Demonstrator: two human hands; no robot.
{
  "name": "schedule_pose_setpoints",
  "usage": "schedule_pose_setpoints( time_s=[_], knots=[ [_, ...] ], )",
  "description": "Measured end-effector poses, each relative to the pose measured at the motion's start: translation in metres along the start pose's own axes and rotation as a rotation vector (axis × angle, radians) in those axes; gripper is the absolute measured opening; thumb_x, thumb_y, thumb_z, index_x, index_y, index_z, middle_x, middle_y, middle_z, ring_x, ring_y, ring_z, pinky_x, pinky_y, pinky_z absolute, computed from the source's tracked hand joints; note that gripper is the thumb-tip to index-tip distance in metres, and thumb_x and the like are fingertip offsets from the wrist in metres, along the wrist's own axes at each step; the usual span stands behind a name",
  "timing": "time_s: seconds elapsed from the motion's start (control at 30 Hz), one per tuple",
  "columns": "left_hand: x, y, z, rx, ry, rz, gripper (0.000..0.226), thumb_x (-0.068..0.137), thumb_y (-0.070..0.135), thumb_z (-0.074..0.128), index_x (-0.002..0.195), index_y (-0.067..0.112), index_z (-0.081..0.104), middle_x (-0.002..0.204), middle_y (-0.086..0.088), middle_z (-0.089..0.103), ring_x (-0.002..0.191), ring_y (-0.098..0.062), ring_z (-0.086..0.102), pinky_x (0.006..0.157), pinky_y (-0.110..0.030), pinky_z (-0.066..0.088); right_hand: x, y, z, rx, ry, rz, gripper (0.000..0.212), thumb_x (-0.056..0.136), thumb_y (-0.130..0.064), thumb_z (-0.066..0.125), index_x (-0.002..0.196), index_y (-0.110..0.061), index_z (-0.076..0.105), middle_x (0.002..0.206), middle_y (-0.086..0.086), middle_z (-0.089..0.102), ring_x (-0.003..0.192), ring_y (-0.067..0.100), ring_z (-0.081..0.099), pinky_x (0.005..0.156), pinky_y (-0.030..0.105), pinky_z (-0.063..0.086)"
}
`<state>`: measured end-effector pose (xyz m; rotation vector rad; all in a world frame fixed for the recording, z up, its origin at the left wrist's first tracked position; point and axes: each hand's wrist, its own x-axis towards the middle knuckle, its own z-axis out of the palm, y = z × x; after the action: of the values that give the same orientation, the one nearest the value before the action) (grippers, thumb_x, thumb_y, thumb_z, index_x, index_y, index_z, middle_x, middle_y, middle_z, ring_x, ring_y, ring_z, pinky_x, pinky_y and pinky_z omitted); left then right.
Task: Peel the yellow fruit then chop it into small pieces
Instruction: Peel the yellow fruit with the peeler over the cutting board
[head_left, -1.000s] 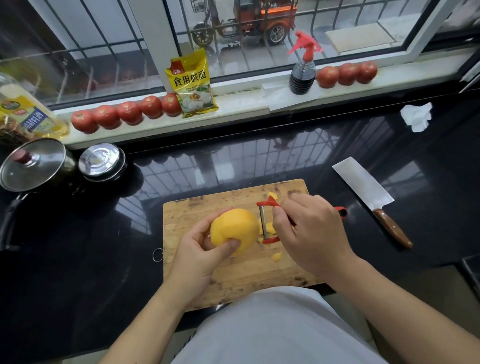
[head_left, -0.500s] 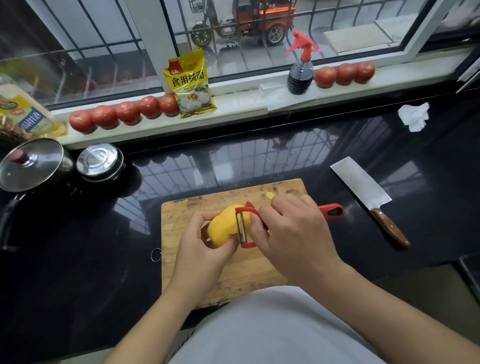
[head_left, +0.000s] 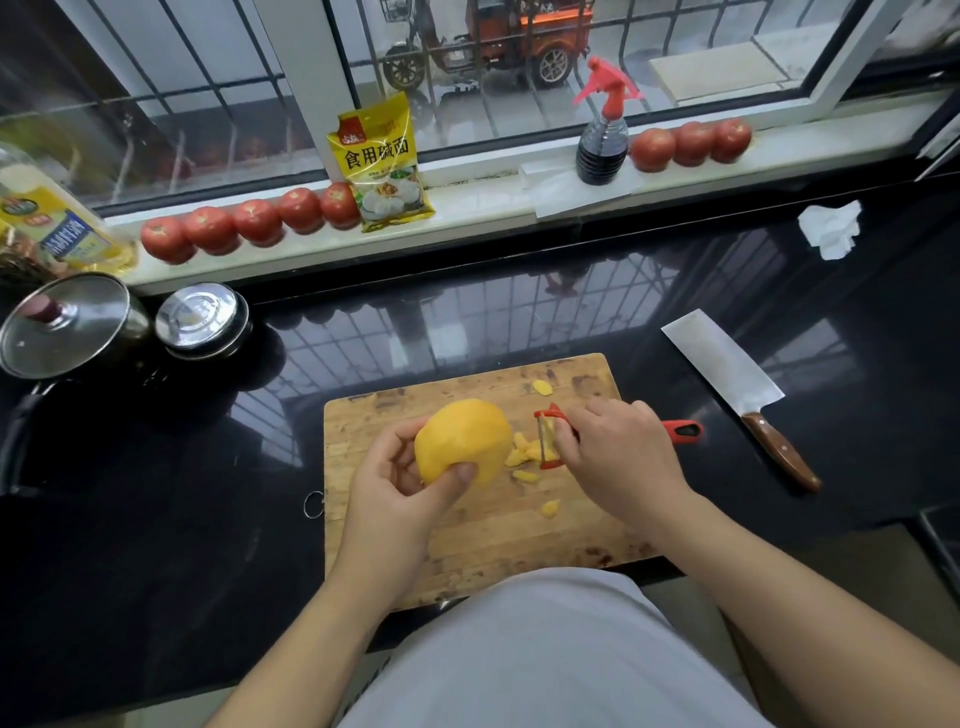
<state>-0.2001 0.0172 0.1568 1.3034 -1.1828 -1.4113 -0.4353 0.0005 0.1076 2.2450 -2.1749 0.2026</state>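
The yellow fruit (head_left: 465, 440) is held just above the left half of the wooden cutting board (head_left: 467, 540), gripped by the left hand (head_left: 397, 486) with the thumb pressed on its near side and the fingers curled behind it. Just right of the fruit, the right hand (head_left: 621, 457) grips a red peeler (head_left: 550, 439), fingers wrapped round its handle, whose red end sticks out to the right past the board's edge; the blade stands apart from the fruit. Yellow peel scraps (head_left: 524, 452) lie on the board between fruit and peeler, with more strips nearer and one at the far edge. On the black countertop (head_left: 519, 322) to the right lies a cleaver (head_left: 737, 389) with a wooden handle. At far left sit a lidded pot (head_left: 67, 325) and a small steel lid (head_left: 200, 319). Tomatoes (head_left: 249, 223), a yellow packet (head_left: 382, 161) and a spray bottle (head_left: 602, 130) line the windowsill.
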Motion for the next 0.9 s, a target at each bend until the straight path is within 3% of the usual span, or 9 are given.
schedule_pose_setpoints(
  time_s=[0.1,0.23,0.33,0.43,0.57,0.7,0.9],
  knots=[
    [0.005,-0.005,0.001,-0.072,0.007,-0.083,0.065,0.064,0.038,0.088,0.122,0.018,0.066,0.115,-0.001,0.075,0.106,-0.019,0.070,0.085,-0.028,0.055,0.000,0.013,0.015,-0.051,-0.181,0.126,0.052,0.108,-0.048,0.020,0.089,-0.026,0.063,0.082,-0.008,0.061,0.073,0.017,0.054,0.072,0.037,0.043],
    [0.006,-0.016,0.001,-0.120,0.019,-0.181,0.063,0.070,0.024,0.087,0.129,0.022,0.063,0.120,-0.001,0.075,0.112,-0.021,0.070,0.089,-0.032,0.054,0.000,0.012,0.010,-0.062,-0.213,0.150,0.055,0.108,-0.050,0.016,0.093,-0.027,0.063,0.087,-0.007,0.062,0.077,0.017,0.054,0.080,0.038,0.046],
    [0.004,-0.018,0.002,-0.057,0.035,-0.229,0.060,0.083,0.009,0.084,0.133,0.034,0.063,0.120,0.011,0.072,0.111,-0.012,0.069,0.091,-0.035,0.057,0.000,0.005,-0.002,-0.039,-0.125,0.092,0.054,0.108,-0.047,0.018,0.081,-0.026,0.059,0.076,-0.008,0.059,0.069,0.017,0.052,0.073,0.039,0.047],
    [0.002,-0.014,0.003,0.091,0.031,-0.194,0.049,0.087,0.009,0.079,0.126,0.036,0.066,0.113,0.017,0.071,0.102,-0.001,0.067,0.080,-0.018,0.055,-0.002,-0.009,-0.023,0.082,0.095,0.021,0.049,0.106,-0.041,0.028,0.066,-0.022,0.048,0.062,-0.008,0.048,0.058,0.018,0.044,0.061,0.036,0.039],
    [0.003,-0.007,0.006,0.202,0.034,-0.153,0.039,0.085,0.009,0.080,0.117,0.029,0.070,0.103,0.017,0.074,0.093,0.001,0.067,0.077,-0.014,0.051,-0.003,-0.037,-0.053,0.191,0.309,-0.162,0.040,0.104,-0.033,0.044,0.068,-0.019,0.054,0.064,-0.008,0.040,0.060,0.018,0.038,0.065,0.033,0.029],
    [0.002,0.001,0.013,0.210,0.038,-0.127,0.034,0.085,0.009,0.080,0.113,0.026,0.072,0.098,0.014,0.075,0.088,-0.005,0.069,0.072,-0.015,0.055,-0.005,-0.054,-0.058,0.099,0.252,-0.269,0.043,0.106,-0.038,0.041,0.074,-0.018,0.061,0.067,-0.002,0.051,0.065,0.018,0.043,0.069,0.038,0.041],
    [0.002,0.005,0.014,0.187,-0.018,-0.119,0.031,0.084,0.016,0.084,0.112,0.026,0.076,0.099,0.007,0.078,0.092,-0.011,0.071,0.077,-0.020,0.056,-0.003,-0.043,-0.052,0.044,0.211,-0.295,0.045,0.107,-0.040,0.038,0.077,-0.017,0.063,0.068,-0.001,0.054,0.066,0.019,0.045,0.070,0.041,0.044]
  ],
)
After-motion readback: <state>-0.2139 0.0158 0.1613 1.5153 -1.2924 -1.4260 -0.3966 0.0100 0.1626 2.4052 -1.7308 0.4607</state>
